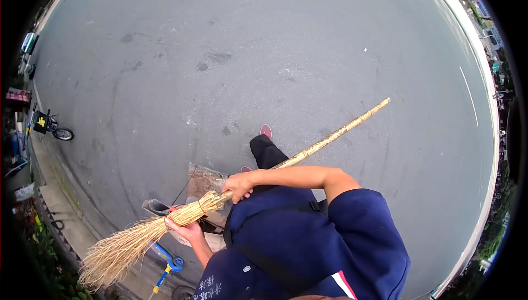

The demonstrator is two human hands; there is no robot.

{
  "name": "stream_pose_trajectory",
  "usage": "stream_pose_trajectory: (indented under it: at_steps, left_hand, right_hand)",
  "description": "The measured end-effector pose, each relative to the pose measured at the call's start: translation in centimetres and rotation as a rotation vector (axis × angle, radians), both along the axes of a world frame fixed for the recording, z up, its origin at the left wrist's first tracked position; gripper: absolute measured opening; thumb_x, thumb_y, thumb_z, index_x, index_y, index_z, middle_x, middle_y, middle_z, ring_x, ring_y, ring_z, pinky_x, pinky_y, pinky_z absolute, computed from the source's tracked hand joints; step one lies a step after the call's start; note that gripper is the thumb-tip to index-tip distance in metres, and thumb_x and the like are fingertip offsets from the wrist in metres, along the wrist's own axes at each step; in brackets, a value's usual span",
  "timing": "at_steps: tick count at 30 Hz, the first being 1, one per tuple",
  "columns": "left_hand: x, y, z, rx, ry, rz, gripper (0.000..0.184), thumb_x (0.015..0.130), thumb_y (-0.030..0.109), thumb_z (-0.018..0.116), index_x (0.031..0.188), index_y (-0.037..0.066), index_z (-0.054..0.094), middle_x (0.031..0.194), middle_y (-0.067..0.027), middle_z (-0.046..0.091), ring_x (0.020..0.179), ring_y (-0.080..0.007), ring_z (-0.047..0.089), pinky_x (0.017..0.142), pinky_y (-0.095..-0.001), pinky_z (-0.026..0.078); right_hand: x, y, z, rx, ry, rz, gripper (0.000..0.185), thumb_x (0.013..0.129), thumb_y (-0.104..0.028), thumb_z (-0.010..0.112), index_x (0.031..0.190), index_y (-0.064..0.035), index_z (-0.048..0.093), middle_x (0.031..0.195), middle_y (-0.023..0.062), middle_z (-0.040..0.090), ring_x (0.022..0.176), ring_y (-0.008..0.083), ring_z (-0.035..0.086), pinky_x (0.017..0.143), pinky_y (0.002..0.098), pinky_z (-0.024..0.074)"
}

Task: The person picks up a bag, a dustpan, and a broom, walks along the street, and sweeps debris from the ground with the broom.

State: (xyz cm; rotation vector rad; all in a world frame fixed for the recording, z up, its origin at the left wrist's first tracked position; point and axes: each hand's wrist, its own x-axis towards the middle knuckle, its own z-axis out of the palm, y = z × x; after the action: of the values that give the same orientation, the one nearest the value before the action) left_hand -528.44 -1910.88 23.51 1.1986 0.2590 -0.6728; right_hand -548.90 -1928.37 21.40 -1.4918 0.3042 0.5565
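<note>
A straw broom (129,247) lies slantwise across the front of my body, its bristles at lower left and its bamboo handle (335,135) rising to the right. My right hand (238,186) is wrapped round the handle just above the bound top of the bristles. Lower down, my left hand (186,230) cups the bristle bundle from beneath, thumb along its side. Some of its fingers are hidden behind the straw. Behind the broom, partly covered, are a grey-black object (155,207) and a brownish flat panel (204,181).
Grey road (220,80) spreads ahead, with a pale kerb at right. A parked bicycle (63,133) stands by the left pavement (63,190). A blue and yellow scooter-like object (170,264) is close at lower left. My shoes (266,131) are on the asphalt.
</note>
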Motion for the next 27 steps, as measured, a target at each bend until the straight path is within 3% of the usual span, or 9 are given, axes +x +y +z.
stream_pose_trajectory:
  at_steps: [2, 5, 6, 8, 9, 13, 23, 24, 27]
  left_hand:
    - [0.7, -7.6, 0.3, 0.075, -0.095, -0.122, 0.063, 0.075, 0.060, 0.055, 0.111, 0.009, 0.050, 0.103, -0.0054, 0.057, 0.098, -0.0210, 0.052, 0.077, -0.0383, 0.046]
    - [4.3, -13.6, -4.0, 0.004, 0.171, -0.363, 0.063, 0.078, 0.063, 0.048, 0.110, 0.010, 0.049, 0.095, -0.0044, 0.056, 0.079, -0.0182, 0.054, 0.057, -0.0322, 0.044]
    - [4.8, -16.4, -3.3, 0.034, 0.180, -0.407, 0.056, 0.079, 0.060, 0.050, 0.104, 0.010, 0.050, 0.081, -0.0050, 0.054, 0.066, -0.0168, 0.051, 0.049, -0.0299, 0.040]
    - [9.1, -19.4, -6.0, 0.157, 0.121, -0.482, 0.047, 0.081, 0.052, 0.054, 0.102, 0.010, 0.050, 0.075, -0.0051, 0.053, 0.063, -0.0166, 0.050, 0.049, -0.0290, 0.039]
    - [9.6, -22.6, -5.9, 0.188, 0.125, -0.462, 0.033, 0.084, 0.035, 0.058, 0.103, 0.009, 0.051, 0.072, -0.0034, 0.052, 0.061, -0.0140, 0.049, 0.046, -0.0271, 0.038]
    - [14.8, -35.6, -11.8, 0.307, 0.050, -0.585, 0.022, 0.084, 0.013, 0.058, 0.104, 0.007, 0.053, 0.069, -0.0012, 0.052, 0.054, -0.0104, 0.046, 0.042, -0.0239, 0.034]
    - [14.1, -72.1, -27.6, 0.525, -0.120, -0.794, 0.021, 0.083, 0.015, 0.060, 0.100, 0.005, 0.052, 0.064, -0.0014, 0.051, 0.047, -0.0089, 0.046, 0.037, -0.0226, 0.035]
    - [13.9, -68.2, -26.1, 0.526, -0.164, -0.766, 0.020, 0.083, 0.015, 0.060, 0.097, 0.005, 0.052, 0.064, -0.0016, 0.051, 0.047, -0.0090, 0.046, 0.037, -0.0227, 0.036]
    - [10.2, -73.1, -29.5, 0.539, -0.223, -0.796, 0.018, 0.082, 0.015, 0.062, 0.085, 0.005, 0.048, 0.064, -0.0028, 0.051, 0.045, -0.0093, 0.045, 0.035, -0.0228, 0.036]
  right_hand:
    - [-0.7, -6.1, -1.8, 0.051, -0.045, -0.103, 0.023, 0.068, -0.013, 0.062, 0.088, -0.0046, 0.055, 0.056, 0.0063, 0.056, 0.042, 0.0161, 0.054, 0.038, 0.0293, 0.0431]
    - [-2.1, -13.8, -2.6, -0.012, -0.020, -0.296, 0.020, 0.067, -0.013, 0.060, 0.085, -0.0046, 0.055, 0.055, 0.0047, 0.056, 0.042, 0.0137, 0.053, 0.039, 0.0271, 0.0436]
    - [-1.9, -15.7, -2.7, -0.010, -0.016, -0.327, 0.020, 0.067, -0.013, 0.060, 0.085, -0.0046, 0.055, 0.055, 0.0047, 0.056, 0.042, 0.0137, 0.053, 0.039, 0.0271, 0.0436]
    - [-2.1, -20.2, -3.3, 0.059, 0.056, -0.473, 0.021, 0.068, -0.012, 0.060, 0.087, -0.0040, 0.056, 0.056, 0.0040, 0.057, 0.041, 0.0121, 0.053, 0.037, 0.0271, 0.0428]
    - [-2.5, -22.2, -4.4, 0.055, 0.051, -0.544, 0.022, 0.069, -0.013, 0.059, 0.088, -0.0032, 0.055, 0.055, 0.0041, 0.056, 0.041, 0.0124, 0.053, 0.036, 0.0267, 0.0423]
    - [-4.1, -30.4, -8.5, 0.125, 0.197, -0.812, 0.022, 0.071, -0.014, 0.059, 0.088, -0.0026, 0.053, 0.057, 0.0045, 0.056, 0.041, 0.0124, 0.053, 0.036, 0.0265, 0.0419]
    - [-13.7, -53.1, -21.7, 0.148, 0.555, -1.333, 0.026, 0.070, -0.012, 0.055, 0.093, -0.0009, 0.054, 0.057, 0.0048, 0.055, 0.041, 0.0109, 0.052, 0.035, 0.0261, 0.0421]
    - [-14.2, -49.5, -21.2, 0.164, 0.559, -1.364, 0.024, 0.070, -0.011, 0.056, 0.091, -0.0011, 0.054, 0.057, 0.0047, 0.055, 0.041, 0.0106, 0.051, 0.035, 0.0258, 0.0415]
    - [-17.7, -54.2, -23.9, 0.148, 0.630, -1.457, 0.018, 0.071, -0.008, 0.056, 0.088, -0.0006, 0.053, 0.056, 0.0052, 0.054, 0.038, 0.0107, 0.049, 0.033, 0.0259, 0.0395]
